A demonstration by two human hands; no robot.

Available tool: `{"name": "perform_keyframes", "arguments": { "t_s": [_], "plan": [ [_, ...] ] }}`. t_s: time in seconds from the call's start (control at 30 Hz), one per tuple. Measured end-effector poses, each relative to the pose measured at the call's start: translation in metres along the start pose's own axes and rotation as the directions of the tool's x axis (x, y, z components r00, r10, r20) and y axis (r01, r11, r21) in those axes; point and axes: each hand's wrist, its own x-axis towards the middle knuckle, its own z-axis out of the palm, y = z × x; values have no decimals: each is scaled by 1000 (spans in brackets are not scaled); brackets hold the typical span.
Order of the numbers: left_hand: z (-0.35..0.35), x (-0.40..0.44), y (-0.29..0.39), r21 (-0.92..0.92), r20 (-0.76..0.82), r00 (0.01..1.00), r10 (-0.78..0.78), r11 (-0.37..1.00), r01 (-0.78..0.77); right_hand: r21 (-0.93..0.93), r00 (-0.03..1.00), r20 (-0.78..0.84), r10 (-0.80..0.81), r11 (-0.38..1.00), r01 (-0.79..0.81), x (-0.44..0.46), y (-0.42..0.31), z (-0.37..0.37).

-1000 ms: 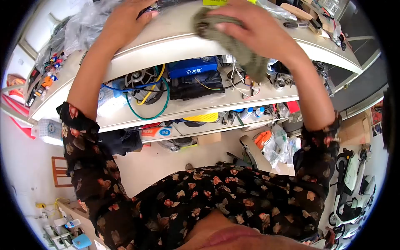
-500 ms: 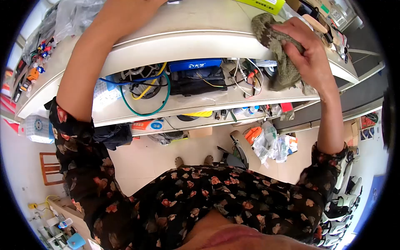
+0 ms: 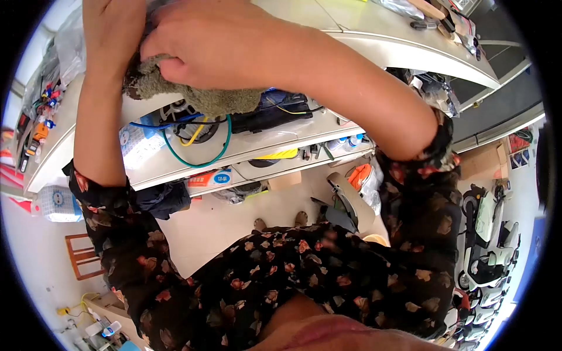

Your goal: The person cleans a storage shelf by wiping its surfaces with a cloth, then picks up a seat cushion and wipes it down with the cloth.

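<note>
A grey-green cloth (image 3: 225, 100) is bunched in my right hand (image 3: 193, 47), whose fingers are closed around it. It hangs over the front edge of the white shelf top (image 3: 404, 52) on the left side, and its lower end drapes in front of the shelf below. Close beside it, my left hand (image 3: 114, 35) reaches up to the top of the view; its fingers are cut off or hidden. My right forearm crosses over the shelf top and covers part of it.
Under the top, a lower shelf holds a teal cable (image 3: 199, 165) and a black bag-like item (image 3: 252, 121). Small coloured parts (image 3: 44, 126) lie at the left end, by a clear plastic bag (image 3: 70, 44). Assorted tools (image 3: 442, 23) sit at the right end.
My right hand has carried the cloth from the right part of the shelf edge across to the left, next to my left hand. The left hand has shifted slightly left.
</note>
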Motion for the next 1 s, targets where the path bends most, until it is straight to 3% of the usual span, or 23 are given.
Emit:
{"name": "perform_keyframes", "arguments": {
  "t_s": [0.03,0.1,0.17,0.2,0.23,0.3,0.33,0.43,0.47,0.57,0.6,0.63,0.73,0.77,0.83,0.9,0.97,1.0],
  "plan": [
    [0,1,-1,20,22,999,27,999,-27,-88,998,16,-67,994,68,-10,3,-8],
    [-1,3,-4,40,76,995,70,997,-73,-163,993,116,14,987,5,-36,17,-37],
    [-4,1,-4,41,92,994,57,997,-61,-216,913,272,304,944,-249,-98,37,-100],
    [-3,0,0,36,87,996,26,999,-29,-230,846,268,461,884,-408,-104,27,-120],
    [-2,-2,2,31,85,996,-5,1000,2,-106,924,208,320,947,-304,-115,40,-121],
    [5,4,-14,-78,35,983,181,981,-178,-126,894,196,403,914,-385,-117,31,-128],
    [3,1,-18,-68,9,982,186,980,-185,-67,887,284,364,930,-360,-113,46,-129],
    [4,1,-13,-104,-93,981,172,978,-181,33,948,297,111,991,-126,-83,51,-105],
    [1,3,-11,-128,-95,978,186,972,-197,38,925,361,119,989,-141,-67,49,-93],
    [-20,8,-6,-139,-53,971,231,962,-237,115,961,228,-156,984,132,-9,36,-41],
    [-26,9,-2,-138,-48,976,211,967,-216,35,975,195,-111,994,106,11,27,-16],
    [-25,9,6,-145,-81,990,119,981,-130,27,981,107,-163,987,161,29,25,8],
    [-38,11,18,-146,-83,996,37,988,-49,25,987,111,-119,993,117,65,5,36],
    [-49,10,14,-270,-70,998,9,963,-27,25,989,134,-69,997,66,63,-2,33],
    [-46,9,3,-220,-144,989,45,973,-76,35,994,107,-6,999,2,49,-9,24],
    [-46,9,5,-248,-162,986,49,965,-89,-141,970,242,-2,989,38,29,2,0],
    [-44,8,14,-322,-187,982,4,945,-65,27,958,237,162,985,-173,-17,21,-41],
    [-44,8,19,-359,-199,980,-19,932,-55,99,971,233,-45,995,22,-36,52,-56]
  ]
}}
